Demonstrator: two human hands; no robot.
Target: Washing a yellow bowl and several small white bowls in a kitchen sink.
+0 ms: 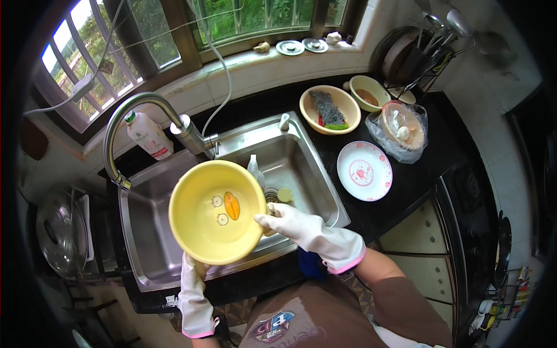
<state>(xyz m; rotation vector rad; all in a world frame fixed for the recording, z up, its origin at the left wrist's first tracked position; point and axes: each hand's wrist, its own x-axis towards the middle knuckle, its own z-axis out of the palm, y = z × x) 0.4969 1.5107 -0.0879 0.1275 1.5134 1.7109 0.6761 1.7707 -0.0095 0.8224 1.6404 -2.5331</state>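
A yellow plastic basin (200, 235) with a duck face printed inside is held up over the double stainless steel sink (143, 256). My right hand (296, 224), in a white rubber glove with a pink cuff, grips its right rim. From below, my left hand (193, 282), gloved the same way, holds the near rim; its fingers are partly hidden by the basin. In the right sink bowl, behind the basin, are a clear plastic bottle (256, 169) and a pale yellow round thing (285, 195) beside the drain.
The curved faucet (143, 98) arches over the left bowl, near a white detergent bottle (150, 135). Right of the sink are a flower-patterned plate (370, 187), a bowl with scouring pads (309, 115), a smaller bowl (378, 89) and a bagged bowl (404, 126).
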